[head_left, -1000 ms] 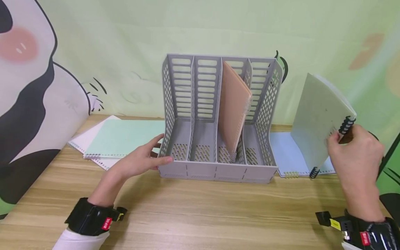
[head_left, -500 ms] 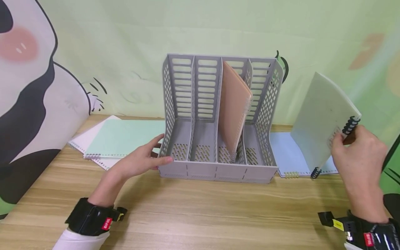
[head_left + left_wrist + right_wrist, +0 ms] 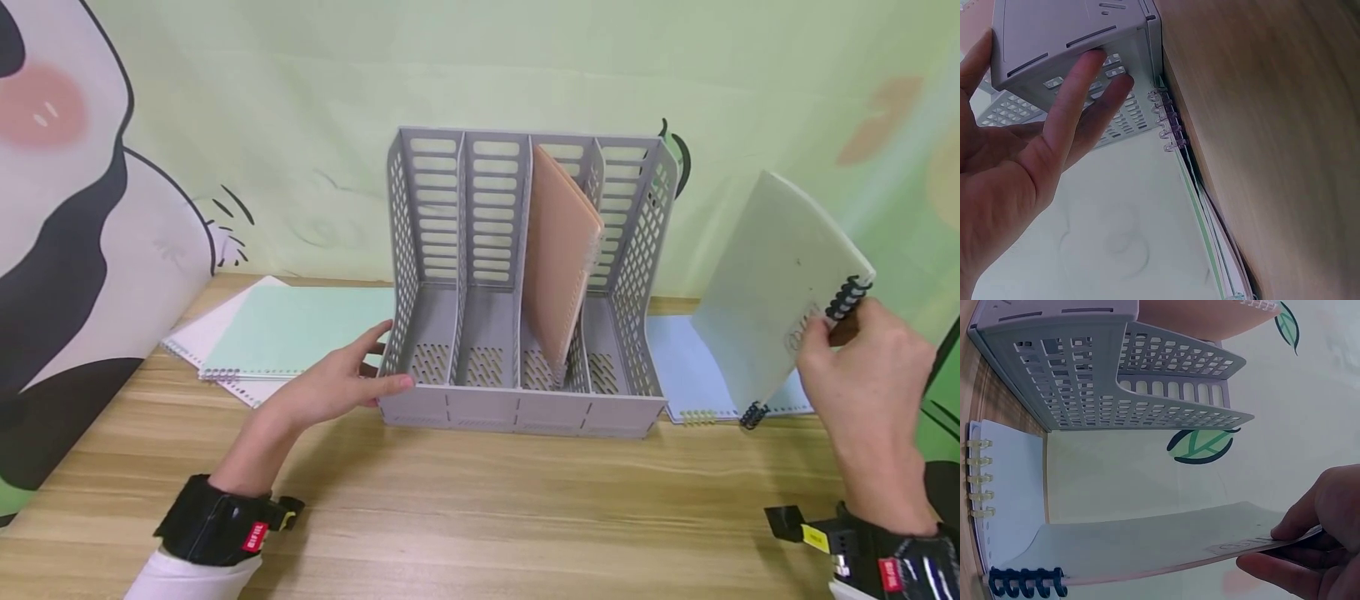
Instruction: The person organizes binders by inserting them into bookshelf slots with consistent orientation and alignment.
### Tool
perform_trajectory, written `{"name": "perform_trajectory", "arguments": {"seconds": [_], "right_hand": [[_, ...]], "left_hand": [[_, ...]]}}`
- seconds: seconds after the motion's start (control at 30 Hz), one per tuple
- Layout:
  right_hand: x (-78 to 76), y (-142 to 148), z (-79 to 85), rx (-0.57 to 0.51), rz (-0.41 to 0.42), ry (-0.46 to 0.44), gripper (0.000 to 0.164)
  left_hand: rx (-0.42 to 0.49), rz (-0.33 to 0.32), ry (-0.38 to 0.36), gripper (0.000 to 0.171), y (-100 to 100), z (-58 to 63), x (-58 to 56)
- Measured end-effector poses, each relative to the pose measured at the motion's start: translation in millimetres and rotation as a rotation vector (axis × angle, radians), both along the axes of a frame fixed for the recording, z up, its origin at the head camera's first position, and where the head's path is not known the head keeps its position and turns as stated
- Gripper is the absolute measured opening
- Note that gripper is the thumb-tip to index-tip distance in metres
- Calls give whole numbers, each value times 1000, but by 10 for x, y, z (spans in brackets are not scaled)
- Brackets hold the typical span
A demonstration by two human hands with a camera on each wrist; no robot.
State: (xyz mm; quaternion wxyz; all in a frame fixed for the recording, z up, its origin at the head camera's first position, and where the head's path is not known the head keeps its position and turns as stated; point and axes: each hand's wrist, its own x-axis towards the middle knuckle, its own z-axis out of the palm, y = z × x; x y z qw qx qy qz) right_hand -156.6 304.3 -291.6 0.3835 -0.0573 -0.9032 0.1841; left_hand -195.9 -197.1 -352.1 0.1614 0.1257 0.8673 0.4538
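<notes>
A grey file rack (image 3: 517, 408) with several upright slots stands mid-table. My left hand (image 3: 330, 379) rests against its front left corner, thumb on the front rim and straight fingers along the outer side, as the left wrist view also shows. My right hand (image 3: 866, 367) pinches a pale grey-green spiral notebook (image 3: 780, 275) by its black-ringed spine, between thumb and fingers. That notebook stands on edge, tilted, its lower corner at a blue notebook (image 3: 678, 367) lying right of the rack. One orange-brown notebook (image 3: 562, 258) stands in the rack's third slot from the left.
Left of the rack lie a mint-green notebook (image 3: 300, 329) and a white notebook (image 3: 202, 333) beneath it, both flat on the wooden table (image 3: 480, 508). A cloth backdrop (image 3: 315, 125) with a printed panda hangs right behind the table.
The notebook in my right hand has shifted and leaned further to the right, with the hand moving slightly that way. My left hand and the rack have stayed in place.
</notes>
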Motion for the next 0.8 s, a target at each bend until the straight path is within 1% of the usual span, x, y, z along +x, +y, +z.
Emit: {"name": "perform_trajectory", "arguments": {"seconds": [0.1, 0.2, 0.43, 0.63, 0.8], "right_hand": [[15, -12, 1, -10, -9, -17, 27], [23, -16, 4, -9, -10, -15, 27], [22, -30, 13, -2, -4, -10, 25], [41, -38, 26, 2, -4, 21, 24], [56, -59, 37, -13, -15, 16, 26]], "left_hand": [[-12, -1, 2, 99, -4, 4, 2], [-21, 0, 2, 97, -2, 7, 2], [-6, 1, 0, 96, -5, 7, 4], [-10, 0, 4, 100, -5, 0, 0], [0, 3, -1, 102, 3, -2, 0]]}}
